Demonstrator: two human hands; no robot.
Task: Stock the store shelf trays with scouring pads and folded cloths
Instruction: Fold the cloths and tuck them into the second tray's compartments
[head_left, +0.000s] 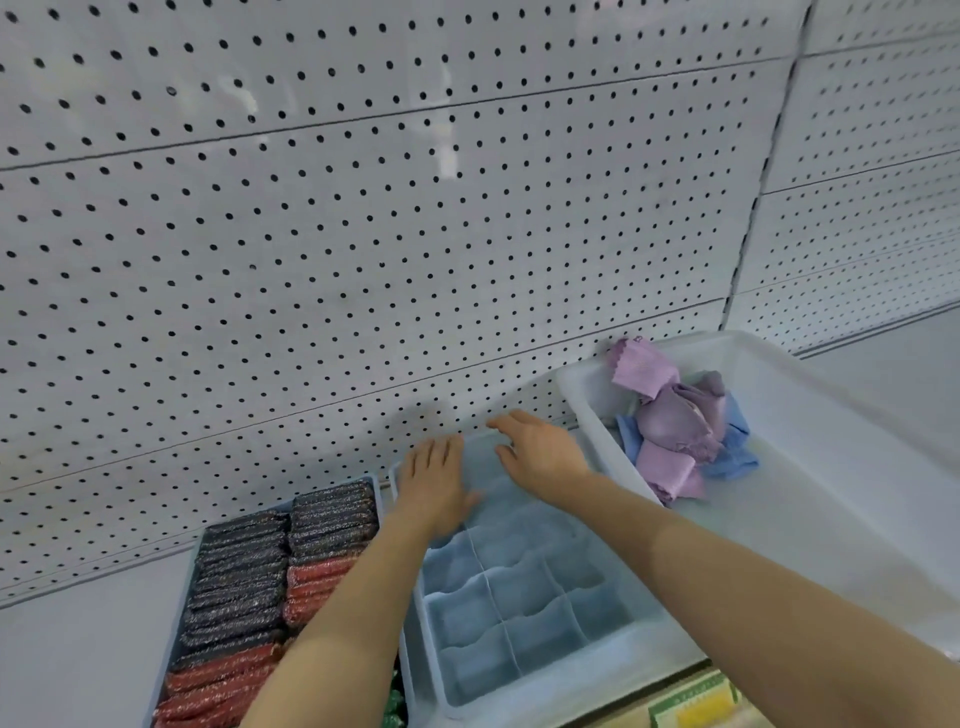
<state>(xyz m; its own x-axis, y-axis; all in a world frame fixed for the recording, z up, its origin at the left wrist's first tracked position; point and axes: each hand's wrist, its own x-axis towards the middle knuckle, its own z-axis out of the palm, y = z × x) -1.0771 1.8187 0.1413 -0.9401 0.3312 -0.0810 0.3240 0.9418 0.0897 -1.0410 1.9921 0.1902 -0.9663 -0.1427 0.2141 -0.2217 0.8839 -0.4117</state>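
**A:** Folded cloths (524, 587), blue ones, stand on edge in the divided blue tray (540, 696) at the middle of the shelf (78, 649). I judge they stand upright so each fold shows and lifts out singly.

**B:** And the hands?

**A:** My left hand (434, 480) lies flat on the far cloths, fingers straight, holding nothing. My right hand (540, 452) is beside it over the tray's back edge, fingers loosely spread, also holding nothing. I'd say I'm pressing the row down level.

**B:** Counts?

**A:** About nine cloth pockets show; my arms hide the rest. The scouring pads (244, 587) fill one tray just left, in two columns, black and red, too packed to count. One white bin (831, 467) at right holds a loose heap of purple and blue cloths (675, 426), perhaps six, unfolded.
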